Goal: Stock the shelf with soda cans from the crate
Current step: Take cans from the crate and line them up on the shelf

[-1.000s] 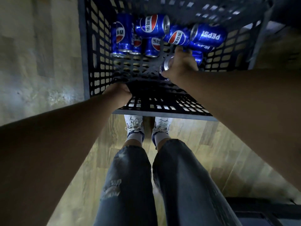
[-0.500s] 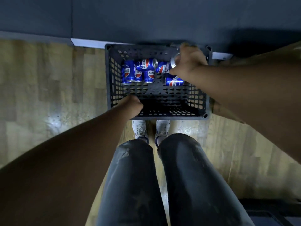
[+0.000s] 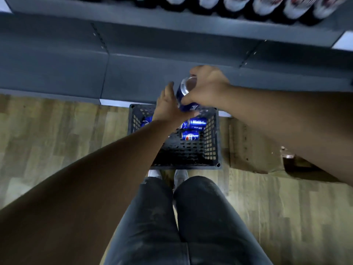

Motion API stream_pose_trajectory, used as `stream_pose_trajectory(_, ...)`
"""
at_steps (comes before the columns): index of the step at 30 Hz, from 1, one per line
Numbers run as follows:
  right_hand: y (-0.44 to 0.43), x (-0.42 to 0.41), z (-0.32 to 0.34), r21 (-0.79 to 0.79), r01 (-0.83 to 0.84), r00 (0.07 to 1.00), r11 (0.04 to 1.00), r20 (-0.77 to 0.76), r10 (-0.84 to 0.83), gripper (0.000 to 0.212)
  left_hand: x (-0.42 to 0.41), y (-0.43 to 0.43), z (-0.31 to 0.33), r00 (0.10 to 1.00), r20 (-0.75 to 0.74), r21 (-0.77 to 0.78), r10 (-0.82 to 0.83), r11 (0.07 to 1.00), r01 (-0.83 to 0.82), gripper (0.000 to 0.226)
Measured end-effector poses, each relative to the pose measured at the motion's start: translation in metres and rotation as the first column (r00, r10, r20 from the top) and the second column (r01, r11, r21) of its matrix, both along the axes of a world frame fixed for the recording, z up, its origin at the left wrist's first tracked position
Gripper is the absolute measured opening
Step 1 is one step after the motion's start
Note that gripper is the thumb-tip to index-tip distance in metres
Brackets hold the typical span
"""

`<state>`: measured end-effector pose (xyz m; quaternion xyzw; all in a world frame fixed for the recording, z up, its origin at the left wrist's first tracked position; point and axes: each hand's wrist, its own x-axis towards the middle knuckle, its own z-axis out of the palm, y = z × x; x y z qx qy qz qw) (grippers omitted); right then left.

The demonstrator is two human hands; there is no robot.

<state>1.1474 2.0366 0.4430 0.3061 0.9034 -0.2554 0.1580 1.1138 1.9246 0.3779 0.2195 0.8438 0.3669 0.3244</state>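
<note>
the soda can (image 3: 186, 96) is in the air above the far edge of the crate (image 3: 212, 148). it is clear of the loose cans (image 3: 190, 135) lying on the crate's bottom toward its far side, and well below the front edge of the shelf (image 3: 172, 23). the right hand (image 3: 208, 88) has its fingers curled round the can's body, gripping it from the right. the left hand (image 3: 167, 106) is flat, its fingers (image 3: 170, 90) straight and laid against the can's left side, not wrapped round it. the can's long axis stands steep but tilted, with its silver end turned up and toward the camera and the other end down toward the crate. blur makes it hard to say whether that silver end is the top or the base. the step in hand looks like the carry up to the shelf. to do it well, check which end is up, then turn the wrist until the axis is plumb, letting the flat left hand only steady the can. land the base flat near the shelf's front edge and slide it back with the label facing out. a hurried lift could let the slick can slip from a one-sided grip.
</note>
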Motion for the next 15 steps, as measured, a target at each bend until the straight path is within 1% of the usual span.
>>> stream_pose_trajectory(1,-0.002,0.000,0.014,0.004,-0.012,1.000,1.000,-0.003,0.012,0.054,0.002,-0.001,0.009,1.000,-0.006,0.046,0.016,0.999,-0.016,0.104)
stream_pose_trajectory(3,-0.005,0.002,0.042,0.015,-0.036,0.999,0.999,-0.015,0.037,0.062,0.002,-0.003,0.027,0.999,-0.005,0.107,0.032,0.994,-0.031,0.096)
stream_pose_trajectory(6,-0.013,0.006,0.080,0.026,-0.069,0.997,0.997,-0.036,0.069,0.069,0.000,-0.009,0.053,1.000,-0.009,0.110,0.005,0.994,-0.004,0.079)
stream_pose_trajectory(10,-0.027,0.009,0.125,0.022,-0.090,0.996,0.996,-0.021,0.091,0.064,-0.001,-0.019,0.089,1.000,-0.028,0.195,0.003,0.981,0.002,0.070)
stream_pose_trajectory(12,-0.032,0.007,0.149,0.032,-0.121,0.993,0.992,0.006,0.121,0.060,-0.004,-0.024,0.106,0.999,-0.046,0.211,0.014,0.977,-0.004,0.069)
stream_pose_trajectory(15,-0.039,0.002,0.182,0.011,-0.150,0.988,0.989,0.037,0.149,0.060,-0.008,-0.034,0.135,0.997,-0.081,0.240,0.003,0.971,0.017,0.069)
